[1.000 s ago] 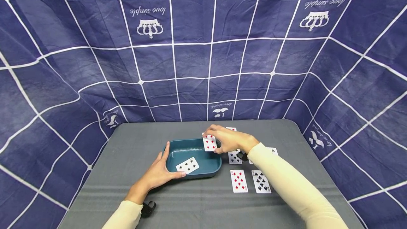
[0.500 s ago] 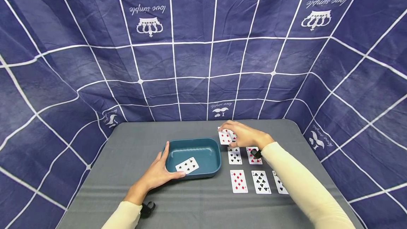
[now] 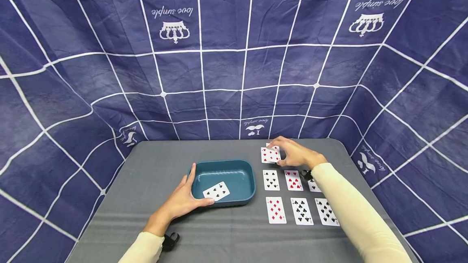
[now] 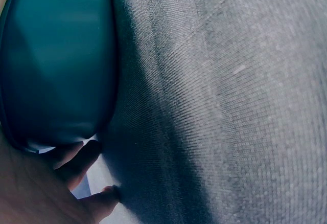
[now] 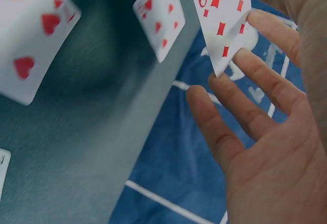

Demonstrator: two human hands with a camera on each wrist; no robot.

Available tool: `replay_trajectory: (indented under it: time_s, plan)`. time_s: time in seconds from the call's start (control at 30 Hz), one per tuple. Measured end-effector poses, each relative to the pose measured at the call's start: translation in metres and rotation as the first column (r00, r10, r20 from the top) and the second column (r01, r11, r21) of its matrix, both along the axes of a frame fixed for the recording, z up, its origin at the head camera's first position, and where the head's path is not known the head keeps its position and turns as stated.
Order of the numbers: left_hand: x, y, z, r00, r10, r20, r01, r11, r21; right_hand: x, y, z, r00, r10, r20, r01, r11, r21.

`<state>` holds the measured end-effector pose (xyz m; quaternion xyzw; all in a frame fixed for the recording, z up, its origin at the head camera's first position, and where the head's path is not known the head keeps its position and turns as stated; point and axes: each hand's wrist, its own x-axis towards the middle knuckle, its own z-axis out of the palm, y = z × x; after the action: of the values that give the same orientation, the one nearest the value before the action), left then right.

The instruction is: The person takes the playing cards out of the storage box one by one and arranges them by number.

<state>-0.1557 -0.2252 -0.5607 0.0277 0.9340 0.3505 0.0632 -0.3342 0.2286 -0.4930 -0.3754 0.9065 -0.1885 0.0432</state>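
My right hand (image 3: 294, 153) pinches a six of diamonds (image 5: 221, 29) between thumb and fingers, above the far end of the table. In the head view that card overlaps a hearts card (image 3: 264, 155) lying at the back. The right wrist view shows the lying hearts card (image 5: 160, 19) beside the held one. On the left, my left hand (image 3: 184, 198) grips the end of a teal tray (image 3: 249, 192), thumb along its near rim and a finger at the far side. A spades card (image 3: 216, 191) lies face up, slanted, inside the tray.
Face-up cards lie in two rows right of the tray, including a spades card (image 3: 271, 180), a hearts card (image 3: 293, 180), a diamonds card (image 3: 276, 210) and a clubs card (image 3: 302, 211). The right sleeve (image 3: 351, 210) partly covers others. A blue curtain (image 3: 223, 68) surrounds the grey table (image 3: 161, 161).
My right hand has carried the six of diamonds rightward from over the tray to the back row of the table. The left hand and tray have stayed put.
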Motion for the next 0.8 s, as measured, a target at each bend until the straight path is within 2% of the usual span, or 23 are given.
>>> replay_trajectory:
  time_s: [0.3, 0.8]
  plan:
    - [0.0, -0.001, -0.002, 1.0, 0.003, -0.008, -0.003, 1.0, 0.006, -0.008, 0.022, -0.009, 0.998, -0.067, 0.01, 0.067, 0.998, -0.004]
    - [0.0, 0.0, 0.002, 1.0, 0.001, 0.0, -0.001, 1.0, 0.004, -0.014, 0.046, -0.03, 0.995, -0.096, 0.032, 0.096, 0.995, 0.006]
